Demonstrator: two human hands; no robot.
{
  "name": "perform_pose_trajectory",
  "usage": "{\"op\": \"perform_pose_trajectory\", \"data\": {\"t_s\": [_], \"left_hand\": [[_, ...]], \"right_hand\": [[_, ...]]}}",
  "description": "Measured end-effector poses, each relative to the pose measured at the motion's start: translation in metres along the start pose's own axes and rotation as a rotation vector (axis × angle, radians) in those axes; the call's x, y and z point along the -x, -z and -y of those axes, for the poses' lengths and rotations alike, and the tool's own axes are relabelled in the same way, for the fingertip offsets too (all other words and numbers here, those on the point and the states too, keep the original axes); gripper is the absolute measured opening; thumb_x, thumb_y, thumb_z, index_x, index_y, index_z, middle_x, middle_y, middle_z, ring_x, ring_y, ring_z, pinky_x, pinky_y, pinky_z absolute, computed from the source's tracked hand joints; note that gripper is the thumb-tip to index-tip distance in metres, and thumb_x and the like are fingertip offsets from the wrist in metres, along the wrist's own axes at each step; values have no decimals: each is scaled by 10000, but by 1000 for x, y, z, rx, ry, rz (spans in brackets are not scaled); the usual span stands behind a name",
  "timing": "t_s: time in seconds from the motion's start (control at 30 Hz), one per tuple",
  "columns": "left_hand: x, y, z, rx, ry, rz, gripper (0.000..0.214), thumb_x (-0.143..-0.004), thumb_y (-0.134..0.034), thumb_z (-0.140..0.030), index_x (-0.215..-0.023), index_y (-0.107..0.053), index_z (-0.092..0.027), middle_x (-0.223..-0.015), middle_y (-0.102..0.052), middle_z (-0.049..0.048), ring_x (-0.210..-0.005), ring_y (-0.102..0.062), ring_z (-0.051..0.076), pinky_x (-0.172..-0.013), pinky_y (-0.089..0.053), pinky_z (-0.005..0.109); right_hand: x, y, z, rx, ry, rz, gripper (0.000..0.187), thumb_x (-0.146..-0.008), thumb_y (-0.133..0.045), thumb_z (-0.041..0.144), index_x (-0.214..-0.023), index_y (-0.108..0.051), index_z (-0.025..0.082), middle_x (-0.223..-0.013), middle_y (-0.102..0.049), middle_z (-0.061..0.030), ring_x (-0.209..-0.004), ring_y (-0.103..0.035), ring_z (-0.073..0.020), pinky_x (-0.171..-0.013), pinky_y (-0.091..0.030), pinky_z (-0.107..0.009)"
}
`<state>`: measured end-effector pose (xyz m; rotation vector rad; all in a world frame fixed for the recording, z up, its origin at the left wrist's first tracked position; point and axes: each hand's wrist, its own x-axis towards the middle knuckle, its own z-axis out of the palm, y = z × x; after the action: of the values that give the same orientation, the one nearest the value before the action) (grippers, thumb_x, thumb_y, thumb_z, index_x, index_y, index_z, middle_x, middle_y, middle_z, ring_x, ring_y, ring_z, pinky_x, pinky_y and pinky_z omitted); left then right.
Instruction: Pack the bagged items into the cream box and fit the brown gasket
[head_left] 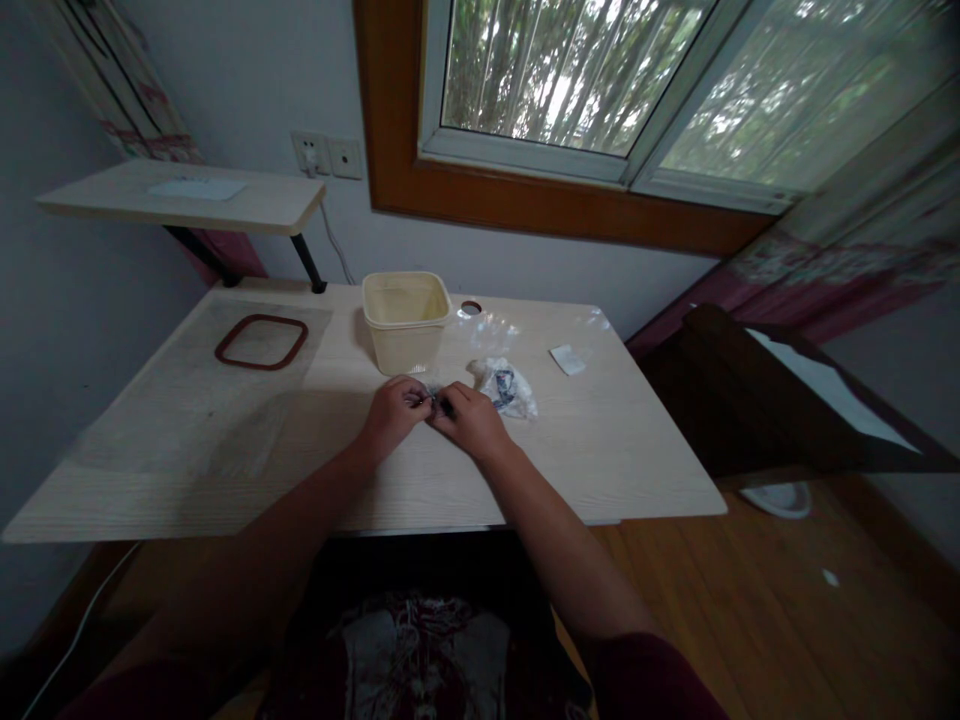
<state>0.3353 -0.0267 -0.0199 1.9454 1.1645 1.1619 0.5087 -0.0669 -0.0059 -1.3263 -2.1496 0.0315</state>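
Observation:
Close together over the middle of the table, my left hand and my right hand both have their fingers pinched. Between the fingertips is a small dark thing, too small and too covered by the fingers to name. Just behind my hands stands a cream plastic tub, upright and without a lid. A crumpled white plastic bag with dark blue print lies right beside my right hand.
On the left, a brown-red rounded square ring rests on a clear plastic sheet. A small white packet lies at the right. A raised shelf stands over the table's back left corner. Behind the tub is a round cable hole.

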Motion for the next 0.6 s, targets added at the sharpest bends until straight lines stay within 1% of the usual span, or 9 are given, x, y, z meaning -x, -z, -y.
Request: {"op": "perform_pose_trajectory", "data": {"t_s": [0.13, 0.33, 0.47, 0.6], "left_hand": [[0, 3, -4, 21, -15, 8, 60, -712, -674, -130, -742, -669, -182, -841, -659, 29, -756, -654, 148, -734, -562, 270], [-2, 6, -4, 73, 7, 55, 58, -706, -656, -142, -727, -677, -191, -838, -675, 30, -798, -658, 156, -774, -551, 276], [-2, 5, 2, 199, 104, 85, 63, -728, -661, -216, -780, -671, -182, -853, -697, 38, -809, -682, 163, -771, -557, 281], [-1, 2, 6, 271, 194, 92, 97, -719, -670, -235, -791, -646, -174, -802, -705, 32, -778, -697, 167, -756, -559, 285]], "right_hand": [[1, 7, -3, -194, 45, -32, 28, -843, -608, 213, -866, -596, 201, -826, -642, -43, -764, -614, -174, -714, -475, -266], [2, 7, -7, -365, 14, -65, 96, -774, -648, 193, -856, -602, 210, -813, -645, -16, -743, -614, -157, -714, -473, -264], [3, 6, -10, -398, -19, -78, 119, -772, -650, 186, -881, -610, 210, -835, -655, -15, -767, -625, -161, -732, -482, -272], [2, 7, -8, -307, -9, -84, 112, -834, -637, 207, -945, -619, 208, -900, -653, -44, -836, -623, -182, -772, -496, -292]]}}
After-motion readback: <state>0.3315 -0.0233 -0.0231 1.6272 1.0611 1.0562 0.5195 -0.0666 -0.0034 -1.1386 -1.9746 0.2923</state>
